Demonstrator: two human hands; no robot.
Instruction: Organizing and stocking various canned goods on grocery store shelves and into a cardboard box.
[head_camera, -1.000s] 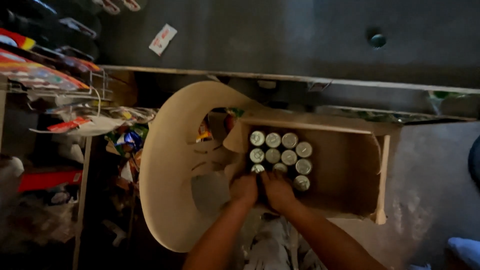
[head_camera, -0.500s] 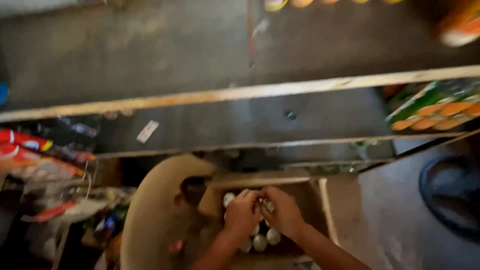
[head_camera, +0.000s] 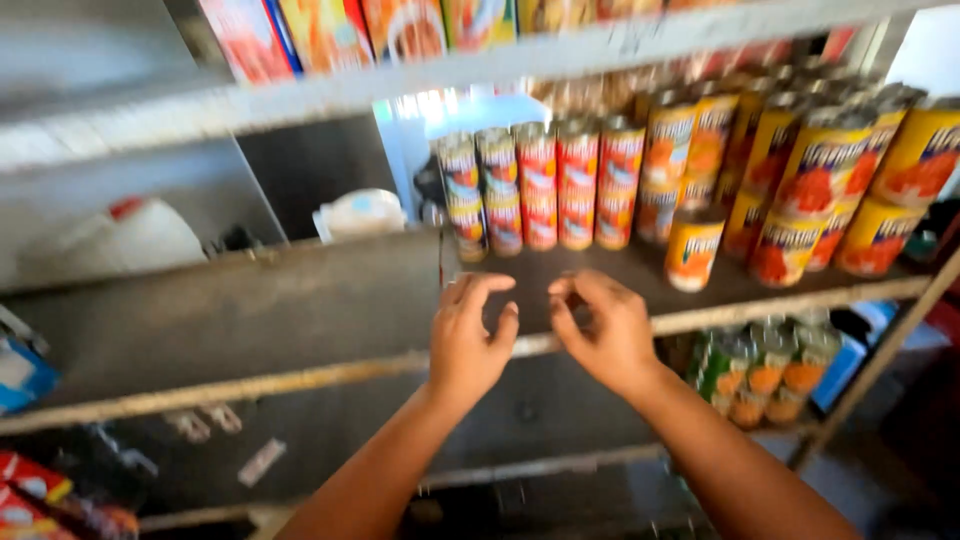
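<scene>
Red-labelled cans (head_camera: 540, 185) stand stacked at centre frame on the shelf (head_camera: 300, 300); your left hand (head_camera: 470, 340) and right hand (head_camera: 605, 330) hover below, fingers loosely spread, holding nothing.

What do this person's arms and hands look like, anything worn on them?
Both forearms are bare up to the frame's lower edge: no sleeves show. The left hand and right hand wear no gloves, and no watch, bracelet or ring is visible. The picture is motion-blurred, so small items could be missed.
</scene>
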